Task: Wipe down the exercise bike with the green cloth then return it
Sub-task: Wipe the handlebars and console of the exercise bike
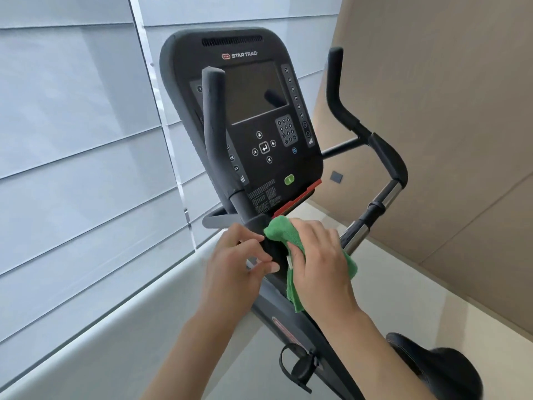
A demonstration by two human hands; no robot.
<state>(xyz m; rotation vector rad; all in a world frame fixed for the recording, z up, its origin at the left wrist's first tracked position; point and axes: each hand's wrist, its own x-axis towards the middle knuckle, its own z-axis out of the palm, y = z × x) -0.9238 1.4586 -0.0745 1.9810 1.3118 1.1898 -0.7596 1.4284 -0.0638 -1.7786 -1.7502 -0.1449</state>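
The black exercise bike's console (245, 111) fills the centre of the head view, with its handlebars rising on both sides. Below the console, my right hand (320, 264) grips the green cloth (284, 232) and holds it against the bike's central stem (274, 249). The cloth hangs down past my palm along the frame. My left hand (233, 264) is on the stem's left side, fingers curled around it and touching the black post beside the cloth.
The left handlebar (213, 125) stands just above my left hand. The right handlebar (386, 160) with a chrome section runs off to the right. The black saddle (435, 368) and a pedal (300, 368) lie below. Window blinds (72, 140) are left, a beige wall (447, 111) right.
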